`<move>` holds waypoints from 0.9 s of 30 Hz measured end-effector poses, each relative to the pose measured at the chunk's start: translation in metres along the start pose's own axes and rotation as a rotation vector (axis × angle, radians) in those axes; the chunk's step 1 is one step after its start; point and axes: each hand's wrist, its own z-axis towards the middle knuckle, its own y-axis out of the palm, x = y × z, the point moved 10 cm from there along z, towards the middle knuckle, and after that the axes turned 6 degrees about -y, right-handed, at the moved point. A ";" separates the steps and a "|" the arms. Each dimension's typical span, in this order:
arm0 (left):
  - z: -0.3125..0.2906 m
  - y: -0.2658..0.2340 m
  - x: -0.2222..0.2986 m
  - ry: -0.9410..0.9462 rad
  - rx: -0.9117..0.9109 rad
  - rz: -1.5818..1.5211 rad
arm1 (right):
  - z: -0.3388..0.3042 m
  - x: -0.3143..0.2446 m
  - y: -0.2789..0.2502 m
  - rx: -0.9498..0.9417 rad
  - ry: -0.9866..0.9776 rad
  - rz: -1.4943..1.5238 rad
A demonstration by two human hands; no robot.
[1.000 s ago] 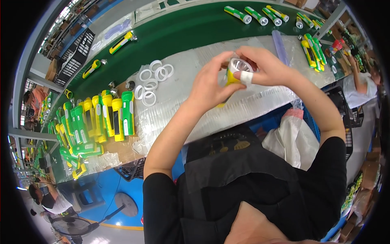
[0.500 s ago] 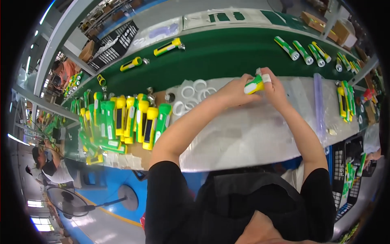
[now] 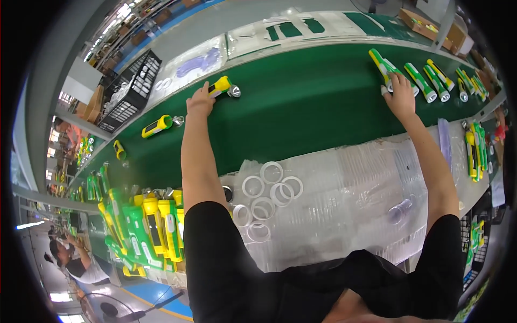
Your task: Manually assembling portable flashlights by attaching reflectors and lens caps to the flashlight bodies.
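At the far side of the green work surface, my left hand (image 3: 200, 101) closes round the tail end of a yellow flashlight (image 3: 221, 85). A silver reflector head (image 3: 233, 91) sits at that flashlight's front. Out to the right, my right hand (image 3: 401, 97) has thumb and fingers round the front end of a green and yellow flashlight (image 3: 377, 60). A green flashlight (image 3: 412, 85) lies right beside it, partly hidden by the fingers. Further right lie several more, among them a green flashlight (image 3: 420, 82).
White rings (image 3: 253, 187) lie on the plastic-covered table (image 3: 344, 204). Many flashlights (image 3: 153, 226) stand crowded at left, partly behind my left arm. Another yellow flashlight (image 3: 157, 126) lies far left. A black crate (image 3: 129, 91) stands beyond it; a bundle of flashlights (image 3: 476, 151) is at right.
My hands have parted from over the table. The right carried its flashlight to the row at far right; the left reached out to the yellow flashlight. The view has shifted too.
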 end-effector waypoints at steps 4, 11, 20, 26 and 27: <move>-0.022 -0.031 0.045 0.084 -0.010 -0.027 | -0.029 -0.084 -0.071 0.154 -0.245 0.315; -0.174 -0.177 0.190 0.227 -0.107 -0.872 | -0.097 -0.181 -0.096 -0.150 0.030 1.269; -0.376 -0.252 0.273 0.446 -0.379 -1.169 | -0.223 -0.153 -0.179 -0.178 0.426 1.631; -0.415 -0.273 0.317 0.464 -0.470 -1.894 | -0.309 -0.171 -0.204 -0.466 0.322 2.069; -0.422 -0.275 0.318 0.461 -0.475 -1.892 | -0.317 -0.174 -0.207 -0.477 0.358 2.086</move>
